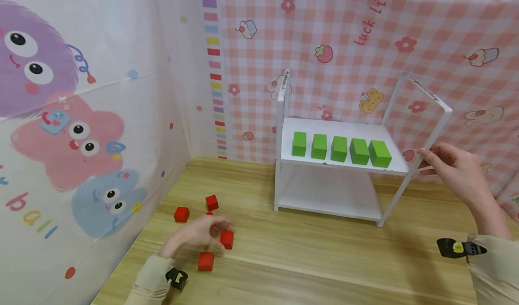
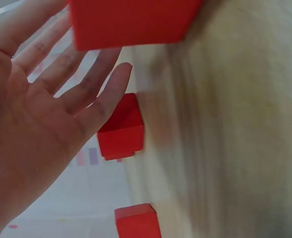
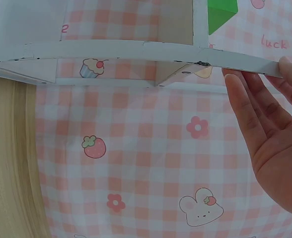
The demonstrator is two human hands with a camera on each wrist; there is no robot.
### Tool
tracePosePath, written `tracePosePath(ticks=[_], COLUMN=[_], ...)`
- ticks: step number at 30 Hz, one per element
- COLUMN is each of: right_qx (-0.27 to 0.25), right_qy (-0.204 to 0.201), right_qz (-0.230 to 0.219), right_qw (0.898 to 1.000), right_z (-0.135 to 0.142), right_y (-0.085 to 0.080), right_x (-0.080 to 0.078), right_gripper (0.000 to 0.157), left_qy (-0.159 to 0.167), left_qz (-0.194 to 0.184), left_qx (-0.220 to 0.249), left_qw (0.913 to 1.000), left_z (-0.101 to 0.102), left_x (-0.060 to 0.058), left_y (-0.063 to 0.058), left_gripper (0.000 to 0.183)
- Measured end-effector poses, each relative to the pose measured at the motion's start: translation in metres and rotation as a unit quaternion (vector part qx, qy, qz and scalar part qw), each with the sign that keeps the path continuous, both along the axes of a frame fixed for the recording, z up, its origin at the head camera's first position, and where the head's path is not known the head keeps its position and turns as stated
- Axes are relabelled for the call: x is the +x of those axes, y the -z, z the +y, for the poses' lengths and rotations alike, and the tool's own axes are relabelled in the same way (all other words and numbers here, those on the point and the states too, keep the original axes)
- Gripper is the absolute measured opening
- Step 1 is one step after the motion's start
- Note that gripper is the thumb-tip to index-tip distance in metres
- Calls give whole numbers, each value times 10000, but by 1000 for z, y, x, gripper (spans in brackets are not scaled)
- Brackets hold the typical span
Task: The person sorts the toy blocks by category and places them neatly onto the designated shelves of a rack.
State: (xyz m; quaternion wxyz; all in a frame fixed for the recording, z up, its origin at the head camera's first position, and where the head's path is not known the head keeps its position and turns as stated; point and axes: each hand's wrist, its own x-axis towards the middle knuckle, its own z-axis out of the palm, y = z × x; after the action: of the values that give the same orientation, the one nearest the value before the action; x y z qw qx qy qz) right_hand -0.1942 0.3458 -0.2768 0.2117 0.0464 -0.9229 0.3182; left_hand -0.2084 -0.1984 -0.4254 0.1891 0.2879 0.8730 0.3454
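My left hand is over the table among several red blocks, its fingers loosely bent around the sides of one red block without visibly gripping it. In the left wrist view that hand has its fingers spread beside a near red block; the upper fingertips are hidden behind it. My right hand pinches the front right post of a white two-tier shelf. The right wrist view shows thumb and fingers on opposite sides of the post. Several green blocks stand in a row on the upper tier.
More red blocks lie about the left hand: one in front, one at the left, one behind, and another partly hidden by the hand. A wooden table carries everything. Printed cloths hang behind and at the left.
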Motion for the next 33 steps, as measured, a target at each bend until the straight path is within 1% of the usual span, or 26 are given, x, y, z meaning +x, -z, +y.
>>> tracePosePath(ticks=[2, 4, 9, 13, 17, 22, 25, 29, 33], right_qx=[-7, -21, -14, -34, -33, 2, 37, -65, -263], right_qy=[-8, -20, 5, 14, 23, 80, 162, 245, 205], right_qz=[13, 17, 23, 46, 90, 111, 204, 406, 547], right_qw=[10000, 10000, 10000, 10000, 10000, 9999, 9997, 9989, 9979], right_z=[0, 0, 0, -1, -1, -2, -2, -4, -7], right_y=[0, 0, 0, 0, 0, 0, -1, -2, -2], right_x=[0, 0, 0, 0, 0, 0, 0, 0, 1], right_gripper=[31, 31, 32, 32, 32, 33, 32, 32, 35], left_qy=[39, 82, 99, 47, 94, 125, 166, 256, 251], left_qz=[-43, 9, 318, 311, 409, 545, 706, 880, 914], left_qx=[-102, -166, -351, -432, -456, -401, -394, -338, -274], left_qw=[9999, 9998, 9988, 9986, 9981, 9976, 9966, 9952, 9951], left_z=[0, 1, 3, 5, 6, 9, 13, 23, 35], left_x=[0, -1, -3, -4, -5, -5, -6, -7, -7], left_y=[2, 4, 7, 7, 6, 3, 0, -8, -17], left_gripper=[67, 68, 59, 53, 51, 50, 49, 48, 49])
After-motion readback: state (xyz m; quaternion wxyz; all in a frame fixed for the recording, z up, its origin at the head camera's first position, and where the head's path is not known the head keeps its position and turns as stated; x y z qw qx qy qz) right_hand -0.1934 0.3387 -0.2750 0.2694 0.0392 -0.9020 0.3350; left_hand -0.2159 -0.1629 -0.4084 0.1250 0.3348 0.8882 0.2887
